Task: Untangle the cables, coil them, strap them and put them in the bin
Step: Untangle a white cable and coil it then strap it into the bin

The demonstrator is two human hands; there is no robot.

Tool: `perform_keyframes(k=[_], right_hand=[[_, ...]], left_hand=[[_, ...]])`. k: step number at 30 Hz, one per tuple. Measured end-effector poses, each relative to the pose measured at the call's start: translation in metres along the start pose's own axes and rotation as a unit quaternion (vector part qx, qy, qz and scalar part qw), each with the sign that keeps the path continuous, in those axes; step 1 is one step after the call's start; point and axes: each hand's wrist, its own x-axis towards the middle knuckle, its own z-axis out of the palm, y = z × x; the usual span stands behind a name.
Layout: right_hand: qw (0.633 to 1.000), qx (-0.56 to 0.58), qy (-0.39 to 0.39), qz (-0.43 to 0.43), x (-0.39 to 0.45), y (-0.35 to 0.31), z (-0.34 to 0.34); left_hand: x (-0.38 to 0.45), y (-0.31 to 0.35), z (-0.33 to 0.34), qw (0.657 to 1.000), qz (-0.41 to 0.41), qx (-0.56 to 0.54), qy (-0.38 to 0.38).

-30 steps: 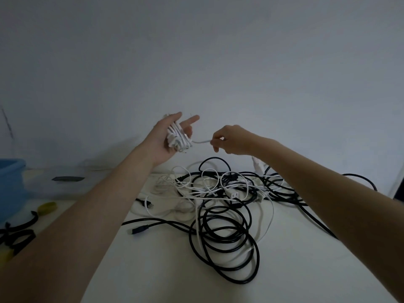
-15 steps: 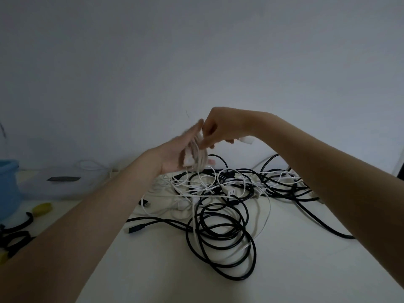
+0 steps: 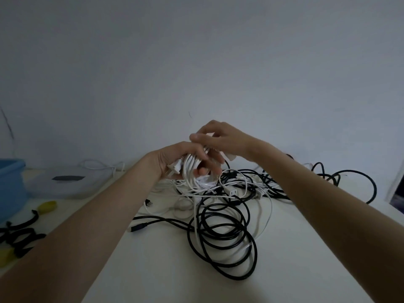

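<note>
Right hand moved atop white coil.

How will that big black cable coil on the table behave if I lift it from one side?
The black cable coil will probably sag, since its loops lie loose and unstrapped. It likely drags the white cables along, since they cross through it. It looks fairly light.

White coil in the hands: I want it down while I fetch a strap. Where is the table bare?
Bare table lies near the person, between the forearms, bordered by the black cable loops. A smaller patch sits right of those loops. The middle is crowded with tangled cables; the left edge holds black straps and the blue bin.
</note>
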Motion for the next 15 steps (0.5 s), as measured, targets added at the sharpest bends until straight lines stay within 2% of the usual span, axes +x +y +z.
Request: perform_keyframes(k=[2,5,7,9,11,15], right_hand=[[1.0,0.023,-0.018,-0.005,0.001,-0.002,0.011],[0.98,0.149,-0.127,0.048,-0.002,-0.006,0.017],[0.969,0.169,-0.172,0.049,-0.003,-0.004,0.021],[0.977,0.163,-0.13,0.04,-0.001,0.001,0.025],[0.989,0.136,-0.049,0.044,0.003,0.005,0.029],[0.987,0.115,0.061,0.091,0.01,0.015,0.036]], left_hand=[[-0.004,-0.001,-0.006,0.999,-0.006,0.033,-0.019],[-0.012,0.001,-0.01,0.997,-0.011,0.036,-0.061],[-0.017,0.0,-0.014,0.997,-0.008,0.033,-0.075],[-0.018,-0.003,-0.021,0.999,0.002,0.017,-0.043],[-0.02,-0.006,-0.022,1.0,0.007,-0.013,0.006],[-0.02,-0.008,-0.019,0.989,-0.021,-0.066,0.132]])
